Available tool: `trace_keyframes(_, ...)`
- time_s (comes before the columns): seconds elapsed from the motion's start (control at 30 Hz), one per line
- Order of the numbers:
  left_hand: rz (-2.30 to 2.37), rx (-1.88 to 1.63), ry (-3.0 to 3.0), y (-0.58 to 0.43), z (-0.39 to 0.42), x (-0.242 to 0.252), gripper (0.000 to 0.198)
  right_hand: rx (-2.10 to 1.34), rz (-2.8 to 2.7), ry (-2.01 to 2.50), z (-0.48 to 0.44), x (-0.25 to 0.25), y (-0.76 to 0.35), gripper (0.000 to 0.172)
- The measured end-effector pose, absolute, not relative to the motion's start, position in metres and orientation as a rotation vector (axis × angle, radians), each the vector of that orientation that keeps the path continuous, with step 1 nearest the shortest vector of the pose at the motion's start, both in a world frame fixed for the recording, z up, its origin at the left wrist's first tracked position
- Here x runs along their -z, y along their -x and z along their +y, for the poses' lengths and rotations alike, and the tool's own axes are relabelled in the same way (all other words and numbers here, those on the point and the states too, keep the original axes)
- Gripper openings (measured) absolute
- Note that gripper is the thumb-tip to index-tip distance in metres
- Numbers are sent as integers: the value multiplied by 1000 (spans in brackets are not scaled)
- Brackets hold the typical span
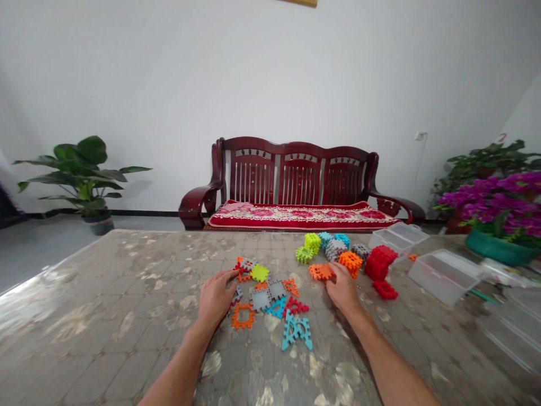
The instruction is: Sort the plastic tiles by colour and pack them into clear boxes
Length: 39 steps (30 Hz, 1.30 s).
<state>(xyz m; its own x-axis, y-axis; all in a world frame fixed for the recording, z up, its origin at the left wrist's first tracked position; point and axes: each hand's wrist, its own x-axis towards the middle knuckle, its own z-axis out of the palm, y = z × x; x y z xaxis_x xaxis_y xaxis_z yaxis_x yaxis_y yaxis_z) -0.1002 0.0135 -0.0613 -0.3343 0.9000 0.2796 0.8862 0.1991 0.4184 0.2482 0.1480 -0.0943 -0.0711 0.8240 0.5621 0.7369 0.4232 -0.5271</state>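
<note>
Loose interlocking plastic tiles with toothed edges lie in a spread on the table in front of me. My left hand (217, 294) rests at the left edge of the spread, fingers stretched towards a red tile (239, 268). Close to it are a lime tile (260, 273), a grey tile (261, 299) and an orange frame tile (243, 316). Blue tiles (296, 331) lie nearest to me. On the right, my right hand (343, 287) has its fingers closed at the edge of orange tiles (320, 272); its fingertips are partly hidden.
Behind my right hand stand grouped tiles: lime (312, 243), grey (335, 250), orange (350, 263) and a red stack (380, 261). Clear plastic boxes (443, 276) and a purple flower pot (502, 246) are at the right. A wooden bench (279, 175) stands beyond the table.
</note>
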Motion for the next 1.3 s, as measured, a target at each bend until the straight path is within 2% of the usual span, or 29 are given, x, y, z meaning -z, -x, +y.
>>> trace_keyframes(0.3, 2386, -845, -1820, 104, 15, 65, 35, -184, -1796, 1379, 138, 86, -245, 39)
trace_keyframes(0.73, 2398, -802, -1821, 105, 15, 67, 35, -370, -1562, 1371, 144, 84, -232, 61)
trace_keyframes(1.13, 2418, -819, -1804, 102, 13, 63, 34, -96, -1784, 1517, 139, 80, -221, 78)
trace_keyframes(1.3, 2411, -813, -1808, 100, 12, 60, 34, -86, -1859, 1633, 135, 71, -214, 76)
